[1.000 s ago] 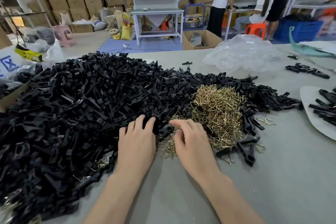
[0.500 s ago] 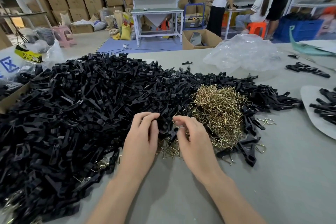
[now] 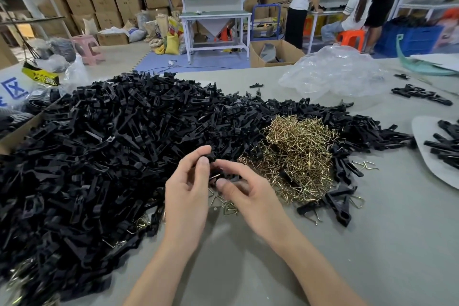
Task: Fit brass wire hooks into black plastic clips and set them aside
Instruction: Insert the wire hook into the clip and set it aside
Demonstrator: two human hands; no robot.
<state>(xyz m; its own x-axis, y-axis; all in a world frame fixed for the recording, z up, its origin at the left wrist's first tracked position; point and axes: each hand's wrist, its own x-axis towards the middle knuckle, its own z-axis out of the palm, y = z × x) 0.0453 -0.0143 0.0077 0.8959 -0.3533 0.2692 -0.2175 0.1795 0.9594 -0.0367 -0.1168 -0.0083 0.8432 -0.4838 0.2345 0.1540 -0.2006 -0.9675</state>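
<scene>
A huge heap of black plastic clips point(image 3: 104, 151) covers the left and middle of the grey table point(image 3: 372, 243). A tangle of brass wire hooks point(image 3: 298, 154) lies to its right. My left hand point(image 3: 186, 196) and my right hand point(image 3: 250, 196) meet just above the table, in front of the piles. Between their fingertips they pinch one black clip point(image 3: 213, 166), mostly hidden by the fingers. A short brass end shows beside it. Loose brass hooks point(image 3: 223, 206) lie under my hands.
Fitted clips point(image 3: 332, 204) lie right of the brass pile. A white sheet point(image 3: 432, 156) with more clips is at the right edge, a crumpled clear plastic bag point(image 3: 332, 72) behind. A cardboard box edge point(image 3: 17, 131) is at the left. People stand at far workbenches.
Both hands have lifted off the pile edge and turned inward. They now hold one black clip between the fingertips, raised slightly above the table.
</scene>
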